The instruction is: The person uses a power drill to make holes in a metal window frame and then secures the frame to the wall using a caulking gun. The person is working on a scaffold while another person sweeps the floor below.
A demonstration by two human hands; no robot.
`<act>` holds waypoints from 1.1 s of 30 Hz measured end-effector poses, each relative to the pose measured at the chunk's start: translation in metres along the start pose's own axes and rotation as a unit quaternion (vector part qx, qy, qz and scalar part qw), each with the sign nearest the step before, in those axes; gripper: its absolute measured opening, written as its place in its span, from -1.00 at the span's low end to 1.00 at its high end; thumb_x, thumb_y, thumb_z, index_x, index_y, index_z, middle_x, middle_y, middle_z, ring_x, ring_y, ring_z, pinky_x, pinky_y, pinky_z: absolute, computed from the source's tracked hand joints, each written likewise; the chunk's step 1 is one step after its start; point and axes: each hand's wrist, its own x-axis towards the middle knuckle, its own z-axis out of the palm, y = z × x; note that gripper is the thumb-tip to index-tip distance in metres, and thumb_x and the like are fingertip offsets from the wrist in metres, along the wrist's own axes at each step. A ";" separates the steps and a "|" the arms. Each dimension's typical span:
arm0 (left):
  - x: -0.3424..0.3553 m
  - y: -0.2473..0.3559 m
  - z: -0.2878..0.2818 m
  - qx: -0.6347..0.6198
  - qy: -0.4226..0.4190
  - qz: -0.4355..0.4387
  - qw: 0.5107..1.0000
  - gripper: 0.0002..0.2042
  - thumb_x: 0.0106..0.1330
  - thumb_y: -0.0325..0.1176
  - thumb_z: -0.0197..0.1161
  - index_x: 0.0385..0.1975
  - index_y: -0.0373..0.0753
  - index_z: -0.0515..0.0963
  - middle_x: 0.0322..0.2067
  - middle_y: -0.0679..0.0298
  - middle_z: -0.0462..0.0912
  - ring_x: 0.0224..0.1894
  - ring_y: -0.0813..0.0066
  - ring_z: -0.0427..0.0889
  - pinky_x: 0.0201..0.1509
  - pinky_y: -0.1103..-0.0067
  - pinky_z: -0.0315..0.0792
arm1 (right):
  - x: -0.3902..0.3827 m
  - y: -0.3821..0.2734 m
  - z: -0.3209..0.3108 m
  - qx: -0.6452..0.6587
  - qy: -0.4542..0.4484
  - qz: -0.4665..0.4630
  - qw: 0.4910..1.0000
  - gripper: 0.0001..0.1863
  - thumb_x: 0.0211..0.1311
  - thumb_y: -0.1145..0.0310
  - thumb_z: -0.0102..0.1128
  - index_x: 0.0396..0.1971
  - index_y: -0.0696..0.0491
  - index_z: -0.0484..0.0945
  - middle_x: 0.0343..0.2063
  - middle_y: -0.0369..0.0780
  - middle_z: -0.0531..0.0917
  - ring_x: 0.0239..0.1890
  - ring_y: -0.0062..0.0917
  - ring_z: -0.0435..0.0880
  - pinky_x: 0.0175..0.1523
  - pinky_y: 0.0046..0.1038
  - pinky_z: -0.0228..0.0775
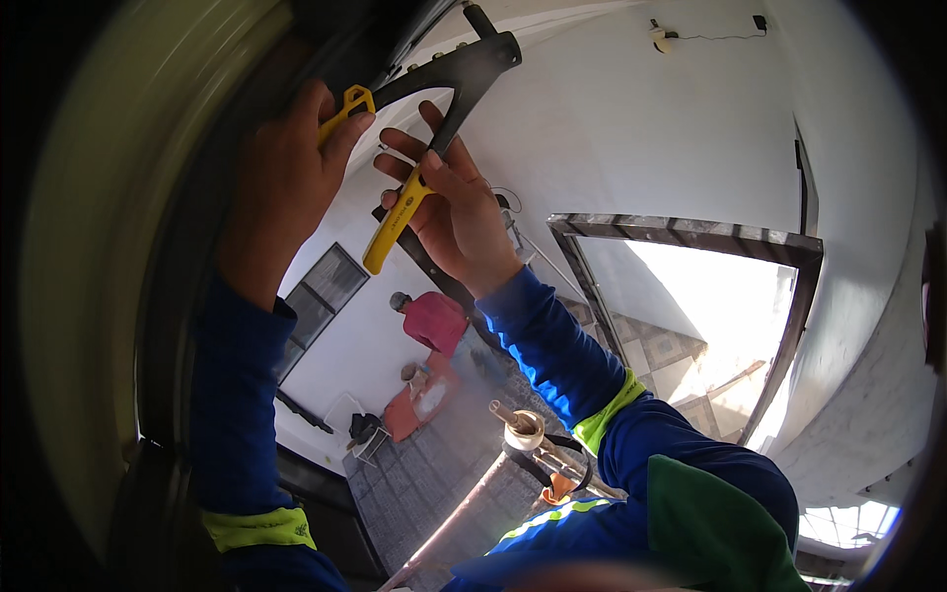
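Observation:
Raised in front of me is a hand riveter (464, 74), with a black metal body and two long handles with yellow grips, its handles spread apart. The fingers of my left hand (286, 183) are wrapped round the upper handle's yellow end, which has a loop. My right hand (457, 217) holds the lower yellow grip (398, 219) against its thumb and palm, the other fingers loosely extended behind it. The riveter's narrow nose (479, 20) points up beside a dark frame edge (345, 39); whether it touches anything I cannot tell.
Below, a person in a pink top (435, 321) bends near an orange-red surface (406, 407). A scaffold pipe (459, 513) rises close to my body. On the right stands a dark door frame (691, 235); a window (326, 296) is in the left wall.

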 end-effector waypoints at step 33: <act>-0.020 0.010 -0.026 0.147 -0.034 0.047 0.987 -0.46 0.11 -0.22 0.59 0.04 -0.24 0.51 -0.20 -0.02 0.75 -0.17 -0.05 0.79 -0.09 0.27 0.65 | 0.093 0.021 0.048 0.094 0.056 -0.027 0.994 -0.30 0.29 -0.35 0.24 -0.08 0.08 0.52 -0.32 -0.09 0.67 -0.29 -0.32 0.72 -0.12 -0.27 0.64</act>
